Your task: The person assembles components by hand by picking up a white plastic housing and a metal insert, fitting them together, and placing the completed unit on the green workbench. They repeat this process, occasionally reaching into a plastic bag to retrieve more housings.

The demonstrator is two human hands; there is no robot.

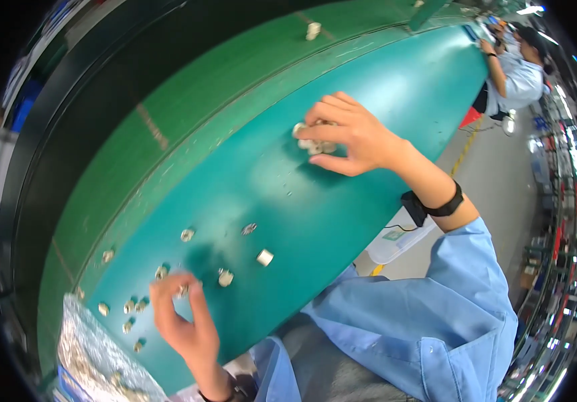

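Note:
Over the green bench, my right hand (352, 137) curls round a cluster of small cream-coloured cylindrical parts (315, 146). They show between its thumb and fingers. At the lower left, my left hand (184, 318) is slightly blurred, with thumb and forefinger pinched around one small cream-and-metal part (182, 291). A similar part (225, 277) lies just right of that hand, and a white cylindrical piece (265, 257) farther right. Beyond them are a dark metallic piece (249, 228) and another cream part (187, 235). Several more are scattered left of my left hand, including one part (129, 306).
A clear plastic bag (94, 348) with parts inside covers the bench's left end. Along the far side runs a green belt (188, 114) carrying another cream piece (313, 31). A lidded translucent box (395, 241) stands below the near edge. Co-workers (519, 77) sit at the far right.

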